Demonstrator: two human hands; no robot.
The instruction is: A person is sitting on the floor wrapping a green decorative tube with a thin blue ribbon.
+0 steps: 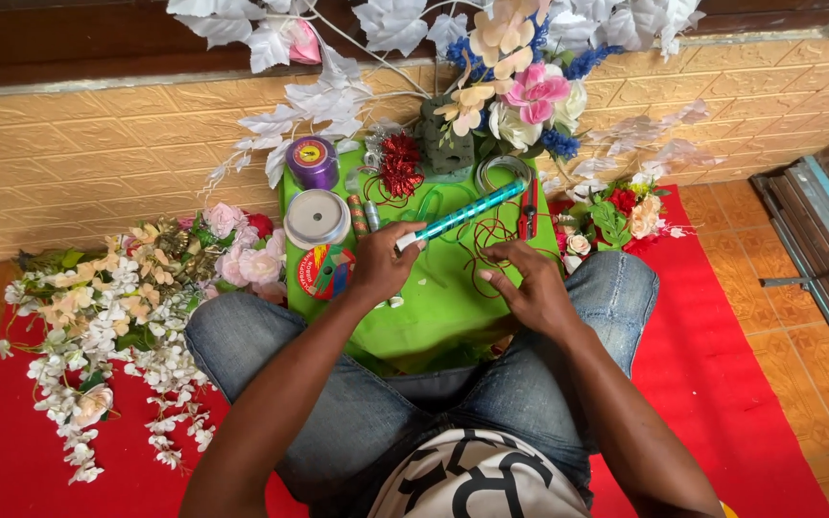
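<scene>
Closest in, the person sits on a red mat with a green plastic stool drawn between the knees as a work surface. The left hand has its fingers curled closed around the near end of a teal, foil-wrapped stick, which slants up and away across the stool top. The right hand rests knuckles-up on the stool, fingers bent and loosely spread over a tangle of thin dark wire; whether it actually pinches the wire cannot be told. To work well, I judge the stick wants a firm, steady grip while the wire is drawn taut against it. Beyond the hands lie ribbon spools, a red bow and red-handled pliers. Farther off stands a foam block of artificial flowers; loose blossoms lie left.
</scene>
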